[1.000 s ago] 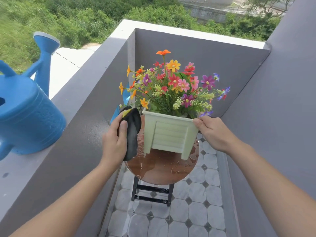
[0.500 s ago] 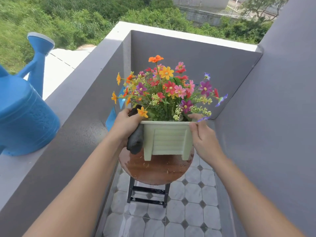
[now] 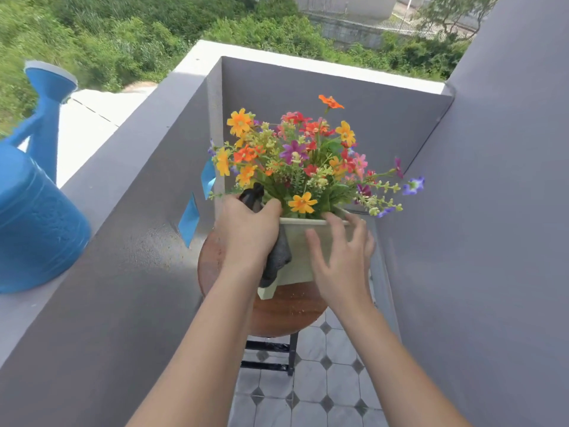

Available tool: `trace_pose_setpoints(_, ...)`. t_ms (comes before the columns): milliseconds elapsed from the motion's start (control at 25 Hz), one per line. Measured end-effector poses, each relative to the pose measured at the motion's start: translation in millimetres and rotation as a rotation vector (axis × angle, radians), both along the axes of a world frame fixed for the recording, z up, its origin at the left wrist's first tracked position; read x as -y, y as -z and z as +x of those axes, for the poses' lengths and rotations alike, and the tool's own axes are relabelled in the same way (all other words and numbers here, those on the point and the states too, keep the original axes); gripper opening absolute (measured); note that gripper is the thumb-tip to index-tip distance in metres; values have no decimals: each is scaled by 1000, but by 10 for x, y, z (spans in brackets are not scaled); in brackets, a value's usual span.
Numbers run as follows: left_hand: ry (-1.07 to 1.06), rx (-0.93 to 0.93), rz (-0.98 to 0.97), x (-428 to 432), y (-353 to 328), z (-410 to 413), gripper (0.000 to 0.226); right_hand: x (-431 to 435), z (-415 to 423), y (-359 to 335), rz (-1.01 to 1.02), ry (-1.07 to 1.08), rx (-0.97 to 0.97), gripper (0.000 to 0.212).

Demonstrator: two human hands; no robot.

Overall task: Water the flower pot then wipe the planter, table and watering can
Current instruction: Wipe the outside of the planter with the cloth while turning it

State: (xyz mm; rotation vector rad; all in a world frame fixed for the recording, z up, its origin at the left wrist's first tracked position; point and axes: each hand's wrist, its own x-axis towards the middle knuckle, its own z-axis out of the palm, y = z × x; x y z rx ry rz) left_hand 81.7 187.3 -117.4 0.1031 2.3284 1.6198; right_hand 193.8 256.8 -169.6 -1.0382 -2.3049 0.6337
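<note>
While the pale green planter (image 3: 300, 257) stands on the round wooden table (image 3: 286, 309), its left side is being wiped. A dark cloth (image 3: 275, 258) is clenched in the left hand (image 3: 246, 235), the fingers curled tight around it just at the rim, so that the cloth is pressed between palm and planter wall. The right hand (image 3: 341, 260) is laid against the front face with its fingers spread wide and nothing held; the fingertips (image 3: 331, 218) reach the rim, probably to brace the planter or turn it so a fresh side can be wiped. Above both sets of fingers, the flowers (image 3: 308, 155) spill outward, one orange bloom just beside the left knuckles. Below the hands, water drops are seen on the tabletop, so the table looks yet to be wiped. Well away to the left of the left fingers, the blue watering can (image 3: 34, 211) is parked on the grey ledge (image 3: 27, 309), apparently awaiting its own wipe. Grey balcony walls (image 3: 492, 241) close in on three sides; a tiled floor (image 3: 323, 396) lies beneath.
</note>
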Motion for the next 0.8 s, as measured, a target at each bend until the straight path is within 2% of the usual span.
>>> trace_pose_setpoints(80,-15,-8,-15,-16,-53,96,27,-54,-11,3,59,-23,48,59)
trace_pose_setpoints(200,-47,-20,-40,-33,-46,197,30,-136,-49,39,143,-207,-47,62)
trace_pose_setpoints(320,-52,-79,3,-59,20,284,36,-205,-43,77,169,-245,-128,43)
trace_pose_setpoints(400,13,-183,36,-3,101,330,32,-261,0,102,130,-248,-157,35)
trace_pose_setpoints(480,146,-358,89,94,235,357,26,-354,60,146,99,-227,-182,35)
trace_pose_setpoints(600,331,-608,156,177,497,437,40,-478,77,169,81,-226,-186,38)
trace_pose_setpoints(680,419,-728,183,147,621,424,38,-519,78,181,103,-264,-210,32)
trace_pose_setpoints(760,383,-761,183,54,679,221,33,-542,80,186,112,-293,-224,29)
trace_pose_setpoints(800,306,-717,179,2,683,81,32,-552,78,180,104,-291,-220,31)
